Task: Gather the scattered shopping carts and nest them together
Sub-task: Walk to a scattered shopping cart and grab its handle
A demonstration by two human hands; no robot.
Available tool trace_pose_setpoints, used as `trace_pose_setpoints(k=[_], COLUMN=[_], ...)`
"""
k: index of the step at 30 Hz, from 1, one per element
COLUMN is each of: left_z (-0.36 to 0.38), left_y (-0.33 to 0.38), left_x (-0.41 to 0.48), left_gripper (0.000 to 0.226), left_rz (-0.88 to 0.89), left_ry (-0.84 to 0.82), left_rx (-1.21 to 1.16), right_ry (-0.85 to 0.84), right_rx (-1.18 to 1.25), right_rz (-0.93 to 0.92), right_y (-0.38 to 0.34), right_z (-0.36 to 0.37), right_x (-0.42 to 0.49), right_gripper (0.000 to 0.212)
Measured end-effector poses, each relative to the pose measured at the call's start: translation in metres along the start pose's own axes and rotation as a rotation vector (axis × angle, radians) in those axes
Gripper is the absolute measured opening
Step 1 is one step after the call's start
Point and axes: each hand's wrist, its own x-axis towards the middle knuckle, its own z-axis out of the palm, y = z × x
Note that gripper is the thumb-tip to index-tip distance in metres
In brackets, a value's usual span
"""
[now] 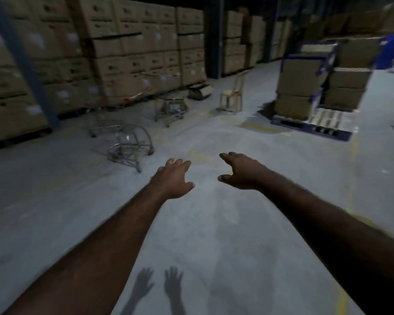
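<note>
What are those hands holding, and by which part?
Nothing: left hand and right hand reach out open, clear of the shopping carts ahead.

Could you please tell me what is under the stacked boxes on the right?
A blue pallet sits under the cardboard boxes, its slatted front edge showing. Its middle is covered by the boxes and cannot be seen.

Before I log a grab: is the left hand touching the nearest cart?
Apart. The head view shows bare floor between the left hand and the nearest cart.
</note>
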Motion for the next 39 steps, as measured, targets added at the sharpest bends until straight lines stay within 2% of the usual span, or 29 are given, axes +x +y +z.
trace_pose_setpoints(k=[8,14,18,24,29,39], left_z=[-0.015,-0.029,-0.030,-0.035,-0.054,-0.036], left_y=[-0.082,-0.146,-0.204,-0.289,-0.340,-0.384], left_x=[0.004,0.022,0.066,0.174,0.281,0.531], left_gripper=[0.078,0.079,0.080,0.081,0.080,0.079], left_rz=[-0.286,-0.413,-0.446,-0.389,-0.283,-0.143], left_ry=[0.063,0.098,0.101,0.105,0.116,0.082], left_rx=[-0.022,-0.009,-0.015,-0.036,-0.024,-0.030], right_ry=[-0.060,-0.092,-0.060,-0.058,-0.036,-0.028], right_rx=[-0.004,-0.018,-0.027,-0.035,0.012,0.015], right_rz=[-0.295,-0.431,-0.477,-0.421,-0.345,-0.231], right_y=[-0.049,-0.101,-0.129,-0.156,-0.151,-0.060], right_z=[0.009,0.024,0.035,0.036,0.025,0.036], right_x=[0.101,0.187,0.261,0.382,0.479,0.689], right_gripper=[0.083,0.085,0.085,0.085,0.083,0.086])
